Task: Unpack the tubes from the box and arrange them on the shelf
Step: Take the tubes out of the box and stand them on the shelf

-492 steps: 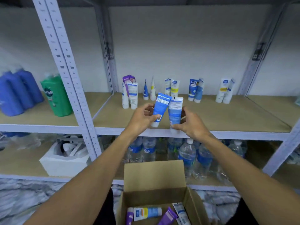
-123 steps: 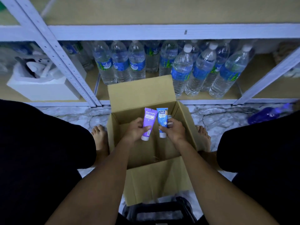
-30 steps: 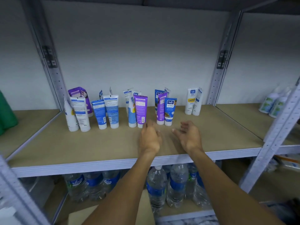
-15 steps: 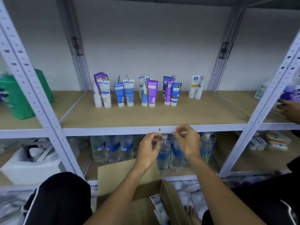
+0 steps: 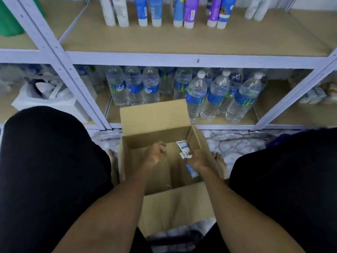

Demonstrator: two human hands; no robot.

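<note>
The left hand [image 5: 154,154] hangs empty; the right hand [image 5: 197,159] apparently pinches a tube [image 5: 183,147] against the box's [image 5: 156,136] right wall, where a fingertip hold may slip.

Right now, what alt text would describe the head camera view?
A person's hands reach into an open cardboard box; the right hand touches a white-and-blue tube, the left hand is empty. Tubes stand on the shelf above.

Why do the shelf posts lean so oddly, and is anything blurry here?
Head view: the wide-angle lens, aimed downward, splays the shelf posts outward; the left hand and right hand are motion-smeared inside the box; lighting is even, without glare.
</note>
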